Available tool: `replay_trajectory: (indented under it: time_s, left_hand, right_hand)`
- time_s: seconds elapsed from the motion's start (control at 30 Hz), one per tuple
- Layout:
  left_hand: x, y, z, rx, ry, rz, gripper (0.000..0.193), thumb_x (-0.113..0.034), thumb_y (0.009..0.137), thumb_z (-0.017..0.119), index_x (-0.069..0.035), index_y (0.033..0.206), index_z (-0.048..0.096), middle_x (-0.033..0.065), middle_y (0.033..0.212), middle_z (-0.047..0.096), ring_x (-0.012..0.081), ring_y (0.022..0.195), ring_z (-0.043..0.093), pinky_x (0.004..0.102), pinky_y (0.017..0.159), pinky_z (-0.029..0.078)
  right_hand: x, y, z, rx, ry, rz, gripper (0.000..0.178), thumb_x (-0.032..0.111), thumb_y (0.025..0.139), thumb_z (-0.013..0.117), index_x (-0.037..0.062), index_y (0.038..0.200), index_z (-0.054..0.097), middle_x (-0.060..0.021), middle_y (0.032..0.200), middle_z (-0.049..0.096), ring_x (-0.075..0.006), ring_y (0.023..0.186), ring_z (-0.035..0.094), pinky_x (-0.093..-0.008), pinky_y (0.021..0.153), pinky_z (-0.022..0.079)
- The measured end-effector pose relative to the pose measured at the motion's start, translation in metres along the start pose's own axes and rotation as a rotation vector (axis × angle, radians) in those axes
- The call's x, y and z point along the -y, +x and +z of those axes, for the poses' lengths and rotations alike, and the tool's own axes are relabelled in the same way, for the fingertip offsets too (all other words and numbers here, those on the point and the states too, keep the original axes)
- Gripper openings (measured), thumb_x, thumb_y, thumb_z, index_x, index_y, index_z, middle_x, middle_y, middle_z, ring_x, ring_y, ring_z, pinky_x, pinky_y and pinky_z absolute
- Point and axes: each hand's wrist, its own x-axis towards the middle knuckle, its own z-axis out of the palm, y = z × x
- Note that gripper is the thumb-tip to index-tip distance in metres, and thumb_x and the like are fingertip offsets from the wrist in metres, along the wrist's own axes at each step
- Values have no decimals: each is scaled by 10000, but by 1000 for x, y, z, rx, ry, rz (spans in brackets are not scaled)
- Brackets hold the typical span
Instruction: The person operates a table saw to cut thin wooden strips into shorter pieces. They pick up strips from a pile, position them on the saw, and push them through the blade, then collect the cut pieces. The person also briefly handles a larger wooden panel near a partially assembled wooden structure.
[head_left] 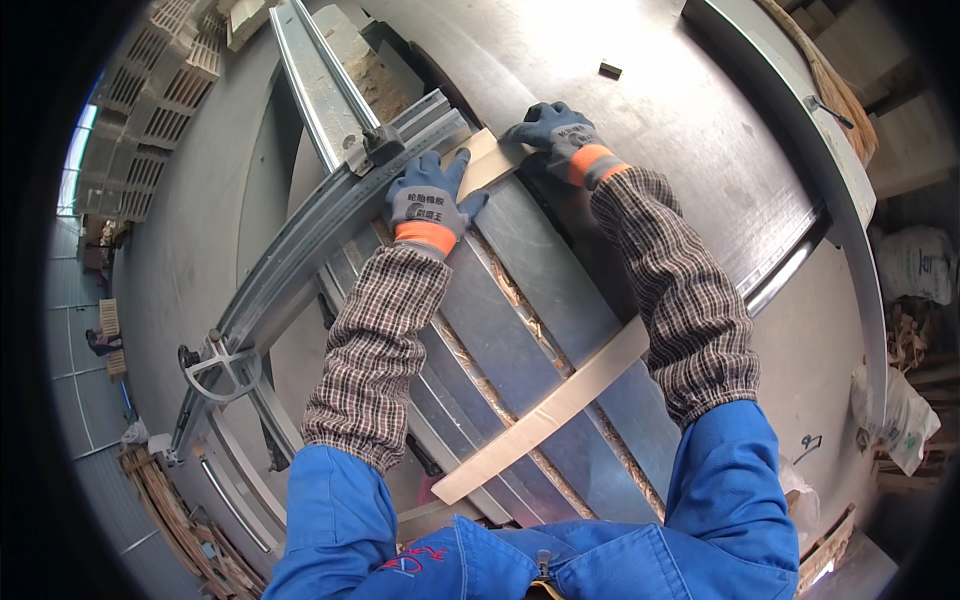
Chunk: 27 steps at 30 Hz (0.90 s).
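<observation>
My left hand (428,195), in a grey and blue glove with an orange cuff, rests with fingers spread over the metal fence (330,210) and the left part of a short pale wooden board (487,163). That board lies along the fence at the far end of the slotted metal table (510,310). At its right end my right hand (558,138), gloved alike, has its fingers bent together on the board; their tips are partly hidden. A longer, narrow pale wooden strip (545,412) lies slantwise across the table nearer my body, touched by neither hand.
A dark stop block (382,145) sits on the fence. A small dark block (610,70) lies on the wide metal surface beyond my right hand. Sawdust fills the table slots. A handwheel-like bracket (222,370) stands at left; a broom (835,80) is at far right.
</observation>
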Motion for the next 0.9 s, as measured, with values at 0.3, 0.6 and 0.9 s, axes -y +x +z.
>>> replay_trajectory:
  time_s: [0.3, 0.6, 0.9]
  left_hand:
    - [-3, -1, -7, 31, -3, -13, 703, -622, 827, 611, -327, 1442, 443, 121, 1351, 469, 309, 1286, 434, 443, 1035, 408]
    - [-3, 2, -6, 76, 60, -17, 714, -662, 862, 525, -335, 1479, 372, 98, 1408, 440, 276, 1301, 431, 451, 1005, 433]
    - [-7, -1, -13, 53, -49, -25, 683, -590, 804, 650, -333, 1413, 476, 112, 1321, 484, 316, 1255, 451, 466, 1015, 420]
  right_hand:
    - [2, -3, -3, 4, -35, 12, 511, 344, 769, 761, 418, 1247, 597, -49, 1359, 517, -317, 1278, 474, -465, 1019, 463]
    - [0, -2, -1, -13, -26, -10, 512, 352, 762, 761, 424, 1244, 605, -46, 1342, 528, -315, 1261, 487, -456, 1019, 461]
    - [-6, -1, 9, -54, 8, -11, 516, 289, 758, 752, 427, 1233, 604, -31, 1329, 533, -305, 1274, 464, -453, 1035, 424]
